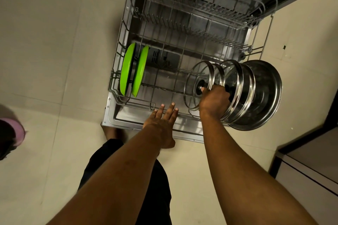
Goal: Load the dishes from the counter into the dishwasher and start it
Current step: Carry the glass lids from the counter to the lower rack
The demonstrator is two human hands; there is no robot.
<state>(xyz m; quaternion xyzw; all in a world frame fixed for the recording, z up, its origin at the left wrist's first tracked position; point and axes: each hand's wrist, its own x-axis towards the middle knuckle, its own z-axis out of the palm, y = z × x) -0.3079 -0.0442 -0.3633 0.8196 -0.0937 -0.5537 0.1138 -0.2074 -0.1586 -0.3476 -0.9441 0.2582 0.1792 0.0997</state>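
The dishwasher's lower wire rack (117,86) is pulled out over the open door (128,120). Two green plates (134,71) stand upright at its left end. At the right end stand several glass lids with steel rims (236,86) and a large steel plate (265,95) on edge. My right hand (214,99) is closed around the rim of the leftmost glass lid (193,82), near its black knob. My left hand (164,120) hovers flat over the rack's front edge, fingers spread, holding nothing.
An upper rack (201,3) sits deeper in, above a tub with food scraps. Beige floor tiles surround the door. A dark-edged cabinet (307,160) stands at the right. A pink object (12,131) lies at the far left. My dark trousers and foot are below.
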